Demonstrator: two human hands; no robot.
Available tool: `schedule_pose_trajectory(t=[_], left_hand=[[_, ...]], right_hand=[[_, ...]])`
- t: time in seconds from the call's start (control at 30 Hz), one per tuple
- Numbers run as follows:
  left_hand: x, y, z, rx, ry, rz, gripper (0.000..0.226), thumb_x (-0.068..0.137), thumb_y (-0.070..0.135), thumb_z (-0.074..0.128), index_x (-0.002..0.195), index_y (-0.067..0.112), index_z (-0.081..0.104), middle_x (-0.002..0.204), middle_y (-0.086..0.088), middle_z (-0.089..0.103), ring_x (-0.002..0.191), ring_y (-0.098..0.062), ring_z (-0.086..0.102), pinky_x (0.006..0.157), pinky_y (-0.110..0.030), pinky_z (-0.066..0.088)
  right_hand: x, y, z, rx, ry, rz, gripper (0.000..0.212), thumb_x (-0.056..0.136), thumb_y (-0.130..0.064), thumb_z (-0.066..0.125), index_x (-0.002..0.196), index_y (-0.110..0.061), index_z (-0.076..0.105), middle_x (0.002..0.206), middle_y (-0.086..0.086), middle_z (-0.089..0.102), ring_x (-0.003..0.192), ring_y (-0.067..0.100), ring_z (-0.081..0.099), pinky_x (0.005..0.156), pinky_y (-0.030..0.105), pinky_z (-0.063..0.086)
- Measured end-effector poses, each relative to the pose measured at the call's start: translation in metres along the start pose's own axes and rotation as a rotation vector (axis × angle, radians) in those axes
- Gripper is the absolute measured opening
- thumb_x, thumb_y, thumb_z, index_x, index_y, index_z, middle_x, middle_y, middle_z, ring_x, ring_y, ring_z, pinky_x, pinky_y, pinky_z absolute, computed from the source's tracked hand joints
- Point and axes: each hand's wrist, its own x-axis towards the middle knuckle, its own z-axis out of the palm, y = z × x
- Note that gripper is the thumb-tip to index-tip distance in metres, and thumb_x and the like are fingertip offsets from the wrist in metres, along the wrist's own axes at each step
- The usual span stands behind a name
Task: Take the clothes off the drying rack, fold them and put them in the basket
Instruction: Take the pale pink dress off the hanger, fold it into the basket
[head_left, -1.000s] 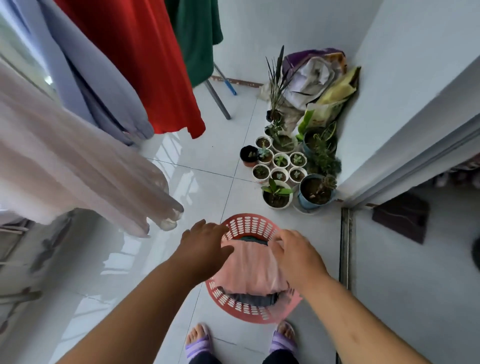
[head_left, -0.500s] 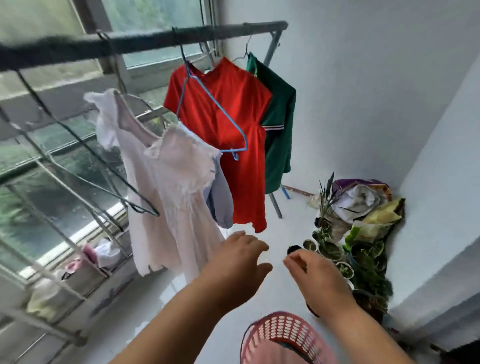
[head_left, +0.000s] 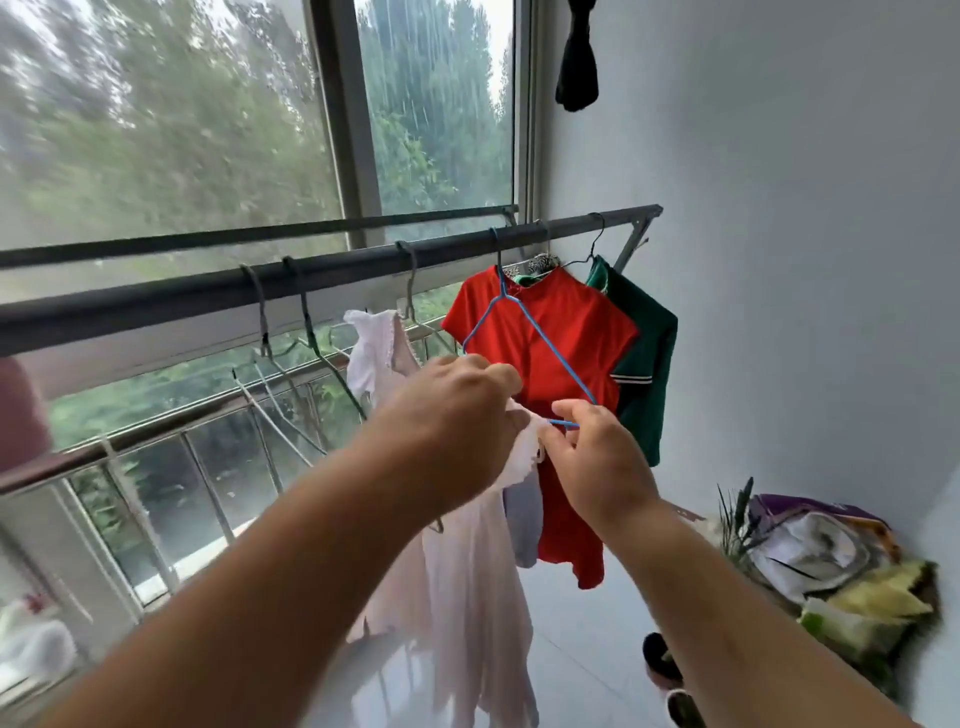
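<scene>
A pale pink dress (head_left: 457, 582) hangs from the dark rail of the drying rack (head_left: 218, 291). My left hand (head_left: 452, 415) is closed on the dress's shoulder near its top. My right hand (head_left: 597, 457) pinches the dress edge beside the bottom bar of an empty blue hanger (head_left: 524, 348). Behind the dress hang a lilac garment (head_left: 522, 525), a red shirt (head_left: 561, 374) and a green shirt (head_left: 644, 364). The basket is out of view.
Several empty wire hangers (head_left: 291, 332) hang on the rail to the left. A window with a metal railing (head_left: 156, 441) lies behind. Potted plants (head_left: 670, 670) and a pile of bags (head_left: 831, 561) sit by the right wall. A black cloth (head_left: 576, 57) hangs high on the wall.
The view has swung up from the basket on the floor to the rack. Both hands have risen from the basket and taken hold of the pink dress.
</scene>
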Motion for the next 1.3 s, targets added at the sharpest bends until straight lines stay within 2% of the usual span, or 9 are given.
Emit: schedule_pose_trajectory(t=[0.17,0.3,0.5,0.67,0.77,0.87,0.97,1.07,1.3], left_hand=[[0.021,-0.040,-0.021,0.106,-0.027,-0.133,0.032,0.099,0.039,0.047,0.123,0.021,0.058,0.124,-0.006,0.063,0.112,-0.027,0.059,0.091,-0.038,0.050],[0.033,-0.058,-0.019,0.128,-0.104,-0.166,0.031,0.099,0.036,0.048,0.121,0.018,0.061,0.123,-0.008,0.064,0.110,-0.027,0.060,0.093,-0.036,0.049],[0.052,-0.067,0.014,0.029,-0.171,-0.173,0.040,0.099,0.032,0.050,0.137,0.019,0.048,0.139,-0.006,0.053,0.122,-0.026,0.053,0.101,-0.037,0.044],[0.068,-0.053,0.045,-0.056,-0.193,-0.105,0.045,0.103,0.020,0.040,0.146,0.027,0.035,0.156,0.004,0.030,0.144,-0.031,0.023,0.116,-0.052,0.014],[0.077,-0.042,0.059,-0.055,-0.108,-0.039,0.047,0.102,0.014,0.037,0.145,0.032,0.035,0.158,0.007,0.026,0.144,-0.025,0.030,0.116,-0.060,-0.007],[0.086,-0.036,0.058,-0.150,-0.016,0.068,0.027,0.100,0.015,0.045,0.121,0.021,0.061,0.127,0.001,0.056,0.108,-0.023,0.060,0.093,-0.033,0.038],[0.092,-0.039,0.050,-0.167,0.085,0.136,0.018,0.098,0.020,0.052,0.096,0.015,0.069,0.099,-0.001,0.059,0.087,-0.024,0.061,0.070,-0.028,0.040],[0.094,-0.042,0.047,-0.152,0.139,0.172,0.016,0.097,0.022,0.056,0.098,0.015,0.070,0.095,0.002,0.059,0.084,-0.022,0.061,0.067,-0.026,0.039],[0.108,-0.036,0.000,-0.302,0.343,0.127,0.017,0.097,0.019,0.055,0.102,0.013,0.070,0.098,-0.008,0.070,0.087,-0.026,0.063,0.074,-0.033,0.049]], right_hand=[[0.037,-0.014,0.025,-0.185,-0.220,0.101,0.038,0.099,-0.031,0.047,0.134,-0.019,0.055,0.132,0.010,0.059,0.122,0.031,0.055,0.098,0.039,0.045],[0.040,-0.011,0.034,-0.224,-0.125,0.082,0.023,0.095,-0.029,0.055,0.101,-0.014,0.072,0.102,0.008,0.073,0.099,0.029,0.064,0.078,0.034,0.049],[0.010,-0.001,0.019,0.072,0.067,0.123,0.018,0.097,-0.024,0.057,0.084,-0.014,0.063,0.076,0.000,0.067,0.073,0.023,0.065,0.069,0.037,0.055],[-0.016,0.012,-0.019,0.189,0.035,0.239,0.019,0.099,-0.025,0.054,0.083,-0.016,0.058,0.074,0.000,0.066,0.061,0.014,0.068,0.062,0.038,0.060],[-0.026,0.007,-0.042,0.183,-0.005,0.287,0.021,0.099,-0.029,0.053,0.086,-0.014,0.058,0.078,0.001,0.064,0.060,0.015,0.066,0.061,0.039,0.061],[-0.032,0.007,-0.059,0.132,-0.048,0.334,0.023,0.099,-0.032,0.053,0.085,-0.014,0.057,0.079,0.002,0.062,0.059,0.017,0.065,0.063,0.047,0.060],[-0.037,0.011,-0.069,0.194,-0.055,0.375,0.023,0.099,-0.028,0.054,0.083,-0.012,0.057,0.080,0.003,0.060,0.063,0.015,0.061,0.063,0.052,0.059],[-0.041,0.010,-0.072,0.197,-0.065,0.388,0.022,0.100,-0.026,0.052,0.087,-0.009,0.057,0.090,0.009,0.060,0.079,0.022,0.061,0.064,0.040,0.062],[-0.038,0.006,-0.059,0.370,-0.099,0.432,0.023,0.101,-0.019,0.052,0.087,-0.002,0.056,0.090,0.012,0.056,0.077,0.025,0.066,0.072,0.043,0.062]])
